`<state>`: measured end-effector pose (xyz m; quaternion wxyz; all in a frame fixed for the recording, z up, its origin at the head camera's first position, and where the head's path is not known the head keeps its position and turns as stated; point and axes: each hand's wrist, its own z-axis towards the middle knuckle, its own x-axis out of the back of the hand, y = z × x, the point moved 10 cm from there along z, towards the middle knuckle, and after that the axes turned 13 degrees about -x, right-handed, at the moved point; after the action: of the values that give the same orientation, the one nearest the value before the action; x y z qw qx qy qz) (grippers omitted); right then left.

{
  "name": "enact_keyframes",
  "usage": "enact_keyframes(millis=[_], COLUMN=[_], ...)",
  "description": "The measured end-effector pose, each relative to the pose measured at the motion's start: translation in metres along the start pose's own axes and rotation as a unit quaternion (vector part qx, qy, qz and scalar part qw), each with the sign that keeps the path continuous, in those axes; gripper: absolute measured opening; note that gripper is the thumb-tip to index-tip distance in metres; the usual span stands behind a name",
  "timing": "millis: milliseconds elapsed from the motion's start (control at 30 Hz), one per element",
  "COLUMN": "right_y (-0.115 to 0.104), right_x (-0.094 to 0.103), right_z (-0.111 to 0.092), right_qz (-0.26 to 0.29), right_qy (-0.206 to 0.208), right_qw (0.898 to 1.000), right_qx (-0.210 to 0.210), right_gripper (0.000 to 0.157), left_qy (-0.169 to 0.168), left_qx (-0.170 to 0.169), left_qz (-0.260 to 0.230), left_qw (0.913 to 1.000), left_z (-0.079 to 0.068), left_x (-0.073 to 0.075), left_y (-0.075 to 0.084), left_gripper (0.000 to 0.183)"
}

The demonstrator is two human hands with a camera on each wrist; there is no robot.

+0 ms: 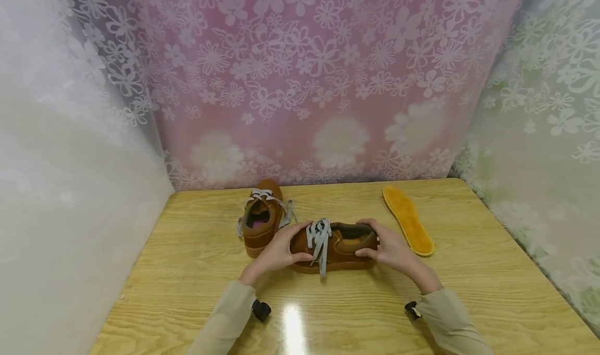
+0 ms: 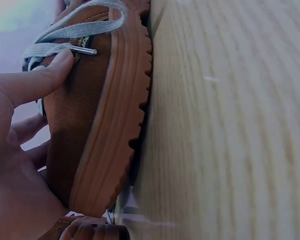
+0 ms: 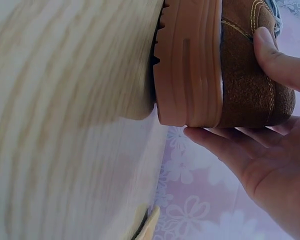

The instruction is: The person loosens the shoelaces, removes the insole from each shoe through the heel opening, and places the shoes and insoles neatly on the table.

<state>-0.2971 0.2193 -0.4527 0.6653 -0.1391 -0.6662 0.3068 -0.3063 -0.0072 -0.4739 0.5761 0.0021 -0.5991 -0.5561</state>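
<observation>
A brown suede shoe (image 1: 344, 251) with grey laces (image 1: 321, 238) lies sideways on the table, its toe to the left and its opening facing up. My left hand (image 1: 281, 248) grips the toe end, with the thumb on the near side by a lace tip, as the left wrist view shows. Around the heel, my right hand (image 1: 391, 245) holds the shoe between thumb and fingers; in the right wrist view the thumb presses the suede side. The ridged sole (image 2: 117, 100) stands on or very close to the wood. Inside the opening a yellowish-brown lining shows.
A second brown shoe (image 1: 262, 235) stands behind my left hand, toe toward the back, laces loose. An orange-yellow insole (image 1: 409, 219) lies at the back right of the wooden table (image 1: 197, 292). Flowered curtains (image 1: 304, 84) hang at the back and both sides.
</observation>
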Motion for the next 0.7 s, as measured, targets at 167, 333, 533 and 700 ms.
enact_keyframes(millis=[167,333,533,700], right_y=[-0.004,-0.011,-0.043,-0.089], right_x=[-0.001,-0.001,0.009,0.011], right_z=[0.002,0.002,0.005,0.008], right_qz=[-0.013,-0.027,-0.024,-0.059], right_qy=[0.007,-0.013,0.006,0.064], right_qw=[1.000,0.999,0.998,0.984], right_qx=[0.009,0.016,0.053,0.156], right_gripper=[0.073,0.078,0.063,0.036], left_qy=[-0.007,-0.029,0.002,0.019], left_qx=[0.002,0.005,0.008,-0.014], left_qz=[-0.008,-0.019,-0.020,0.058], left_qw=[0.9999,0.9994,0.9998,0.9981], left_z=[-0.001,0.001,0.006,0.012], left_x=[0.003,0.003,0.010,0.006], left_y=[-0.003,-0.005,0.003,0.018], left_gripper=[0.084,0.080,0.064,0.056])
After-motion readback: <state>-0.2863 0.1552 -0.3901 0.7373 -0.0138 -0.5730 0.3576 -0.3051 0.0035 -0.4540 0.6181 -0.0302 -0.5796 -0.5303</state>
